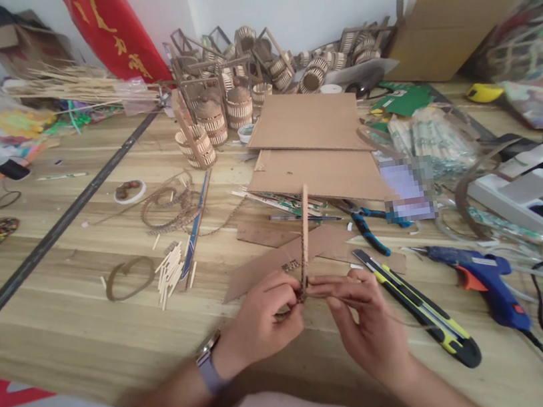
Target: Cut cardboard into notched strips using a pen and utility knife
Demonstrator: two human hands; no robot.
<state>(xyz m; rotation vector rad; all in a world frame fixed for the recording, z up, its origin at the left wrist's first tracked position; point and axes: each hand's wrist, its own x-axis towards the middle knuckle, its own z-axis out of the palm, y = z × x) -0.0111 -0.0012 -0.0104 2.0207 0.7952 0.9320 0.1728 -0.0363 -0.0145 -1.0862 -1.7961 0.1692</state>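
Low in front of me, my left hand [279, 307] wears a watch and pinches the lower end of a flat wooden strip [305, 219] that points away from me. A dark braided cord [304, 259] lies along the strip's near part. From the other side, my right hand [371, 317] closes its fingers and thumb about the same lower end, and a thin length of cord trails under it to the right. My fingertips hide how strip and cord meet. Cardboard pieces [241, 278] lie just beyond, and a yellow-black utility knife [422, 307] is right of my right hand.
A blue glue gun [484, 281] and cables lie at right, with blue-handled pliers [371, 233] nearer the middle. Short sticks [170, 271], a brown strip loop [130, 279] and coiled braid [166, 208] are at left. Cardboard sheets [308, 121] and small wooden buckets [212, 121] stand farther back.
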